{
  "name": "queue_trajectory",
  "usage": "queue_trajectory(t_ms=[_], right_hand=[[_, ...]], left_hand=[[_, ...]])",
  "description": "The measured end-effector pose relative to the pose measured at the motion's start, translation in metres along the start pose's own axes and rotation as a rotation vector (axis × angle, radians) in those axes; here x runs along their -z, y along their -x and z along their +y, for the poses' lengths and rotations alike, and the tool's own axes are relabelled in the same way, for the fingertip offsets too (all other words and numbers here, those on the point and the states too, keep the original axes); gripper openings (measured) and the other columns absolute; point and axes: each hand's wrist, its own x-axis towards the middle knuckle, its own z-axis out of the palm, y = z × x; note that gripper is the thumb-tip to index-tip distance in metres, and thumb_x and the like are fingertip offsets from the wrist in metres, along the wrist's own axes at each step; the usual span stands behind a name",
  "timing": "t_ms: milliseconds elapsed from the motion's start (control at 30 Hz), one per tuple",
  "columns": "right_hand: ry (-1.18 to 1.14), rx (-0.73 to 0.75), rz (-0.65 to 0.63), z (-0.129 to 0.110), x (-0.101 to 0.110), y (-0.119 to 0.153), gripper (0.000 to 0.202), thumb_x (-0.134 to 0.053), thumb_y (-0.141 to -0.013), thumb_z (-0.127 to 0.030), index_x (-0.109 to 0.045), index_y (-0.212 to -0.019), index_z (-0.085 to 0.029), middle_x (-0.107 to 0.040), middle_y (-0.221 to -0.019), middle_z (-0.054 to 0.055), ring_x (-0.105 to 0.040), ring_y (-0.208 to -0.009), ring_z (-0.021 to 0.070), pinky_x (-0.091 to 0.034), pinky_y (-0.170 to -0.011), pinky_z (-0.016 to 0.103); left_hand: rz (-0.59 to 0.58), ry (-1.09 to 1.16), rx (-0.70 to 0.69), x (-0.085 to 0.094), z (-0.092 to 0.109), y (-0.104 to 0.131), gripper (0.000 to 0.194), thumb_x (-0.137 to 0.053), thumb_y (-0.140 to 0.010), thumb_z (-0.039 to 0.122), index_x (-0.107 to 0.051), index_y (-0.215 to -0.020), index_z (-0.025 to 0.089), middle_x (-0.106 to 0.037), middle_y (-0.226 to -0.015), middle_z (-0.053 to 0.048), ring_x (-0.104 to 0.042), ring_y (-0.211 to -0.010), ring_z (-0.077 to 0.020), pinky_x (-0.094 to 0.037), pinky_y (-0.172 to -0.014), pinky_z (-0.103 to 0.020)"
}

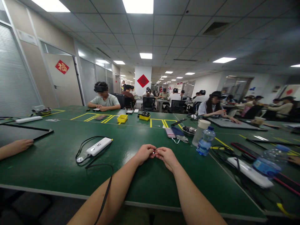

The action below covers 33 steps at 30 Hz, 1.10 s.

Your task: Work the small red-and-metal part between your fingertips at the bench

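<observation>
Both hands meet at the centre, just over the green table point(122, 184). My left hand point(145, 154) is closed, thumb and fingers pinched round something small and shiny at the fingertips, too tiny to name. My right hand point(167, 157) is pinched as well, its fingertips right beside those of the left. What it grips, if anything, is hidden. A white power bank point(99, 147) with a black cable lies to the left of my hands. On the right stand a clear water bottle with a blue cap point(206, 140) and a pale tumbler point(200, 132).
Further back are yellow trays point(122, 118), a metal bowl point(189, 131) and a dark cloth point(177, 132). Another person's hand point(24, 144) rests at the left. At the right lie a second power bank point(249, 172) and bottle point(272, 162). People sit across the table.
</observation>
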Motion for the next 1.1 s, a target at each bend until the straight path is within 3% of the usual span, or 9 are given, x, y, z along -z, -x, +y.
queue_trajectory(t_ms=[167, 400, 633, 800, 933, 1100], right_hand=[[-0.057, -0.007, -0.005, -0.001, 0.002, -0.001, 0.012, -0.065, -0.066, -0.023, -0.065, -0.071, -0.012, -0.067, -0.07, 0.008, -0.063, -0.063, 0.0138, -0.052, -0.061, 0.026], [-0.049, -0.012, -0.004, 0.0, 0.002, -0.002, 0.013, -0.056, -0.061, -0.01, -0.065, -0.07, -0.012, -0.068, -0.07, 0.008, -0.065, -0.065, 0.015, -0.052, -0.063, 0.026], [-0.012, 0.009, 0.003, 0.006, 0.003, -0.004, 0.014, -0.064, -0.059, -0.009, -0.064, -0.072, -0.013, -0.067, -0.068, 0.006, -0.065, -0.065, 0.0145, -0.053, -0.066, 0.026], [-0.023, 0.009, -0.015, 0.003, 0.002, -0.002, 0.014, -0.068, -0.062, -0.016, -0.065, -0.074, -0.012, -0.068, -0.072, 0.007, -0.064, -0.065, 0.0138, -0.053, -0.067, 0.026], [-0.09, -0.013, -0.009, -0.004, 0.0, 0.002, 0.013, -0.062, -0.068, -0.025, -0.065, -0.072, -0.012, -0.068, -0.072, 0.009, -0.064, -0.064, 0.0143, -0.053, -0.065, 0.026], [-0.102, -0.039, 0.003, -0.008, -0.002, 0.004, 0.012, -0.057, -0.067, -0.02, -0.066, -0.07, -0.012, -0.068, -0.073, 0.01, -0.065, -0.065, 0.0156, -0.052, -0.063, 0.027]], left_hand=[[0.017, 0.05, 0.037, 0.0, 0.004, 0.001, 0.021, -0.05, -0.076, 0.016, -0.063, -0.092, 0.011, -0.066, -0.071, -0.006, -0.06, -0.053, -0.0089, -0.05, -0.054, -0.02], [0.025, 0.077, 0.056, -0.001, 0.007, 0.003, 0.025, -0.047, -0.073, 0.011, -0.061, -0.093, 0.01, -0.065, -0.069, -0.006, -0.06, -0.053, -0.01, -0.05, -0.055, -0.022], [0.008, -0.078, -0.11, 0.0, -0.001, 0.003, 0.023, -0.059, -0.067, 0.011, -0.062, -0.09, 0.01, -0.064, -0.067, -0.003, -0.054, -0.049, -0.0069, -0.044, -0.05, -0.018], [0.018, -0.002, -0.025, 0.0, 0.001, 0.002, 0.023, -0.053, -0.071, 0.013, -0.062, -0.092, 0.011, -0.065, -0.068, -0.004, -0.058, -0.052, -0.0087, -0.048, -0.054, -0.021], [0.024, 0.082, 0.017, 0.002, 0.004, 0.002, 0.024, -0.051, -0.077, 0.025, -0.062, -0.092, 0.011, -0.066, -0.071, -0.006, -0.061, -0.056, -0.0106, -0.05, -0.055, -0.022], [0.003, 0.138, 0.019, 0.004, 0.003, 0.001, 0.026, -0.05, -0.078, 0.028, -0.062, -0.093, 0.011, -0.066, -0.075, -0.007, -0.063, -0.06, -0.0115, -0.051, -0.055, -0.021]])
